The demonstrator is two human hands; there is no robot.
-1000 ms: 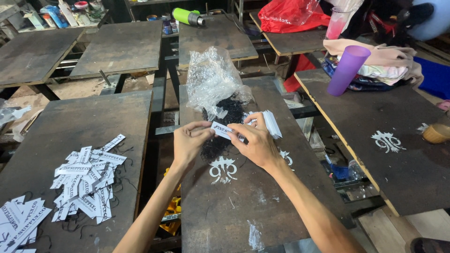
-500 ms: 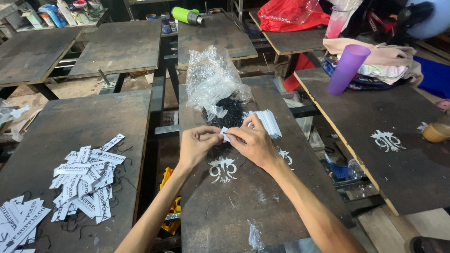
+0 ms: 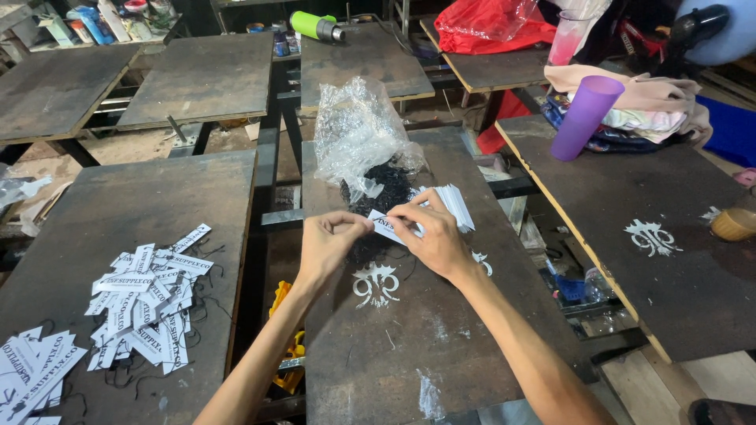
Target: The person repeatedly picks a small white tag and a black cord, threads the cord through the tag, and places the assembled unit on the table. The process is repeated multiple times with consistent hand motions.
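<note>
My left hand [image 3: 329, 244] and my right hand [image 3: 431, 236] meet over the middle dark board [image 3: 441, 346]. Between their fingertips they hold one small white paper tag [image 3: 387, 228] with black print. Just behind the hands lies a heap of black strings [image 3: 387, 187], partly under a crumpled clear plastic bag [image 3: 358, 134]. A stack of white tags [image 3: 455, 206] rests beside my right hand, to its upper right.
A pile of strung white tags [image 3: 150, 291] lies on the left board, with more tags [image 3: 31, 370] at the lower left corner. On the right board stand a purple cup [image 3: 584, 116] and folded clothes [image 3: 646, 106]. A green tool [image 3: 313, 25] sits on a far board. Gaps separate the boards.
Both hands have shifted slightly lower and closer together over the tag. The tag stays pinched between the fingertips; the bag and piles have not moved.
</note>
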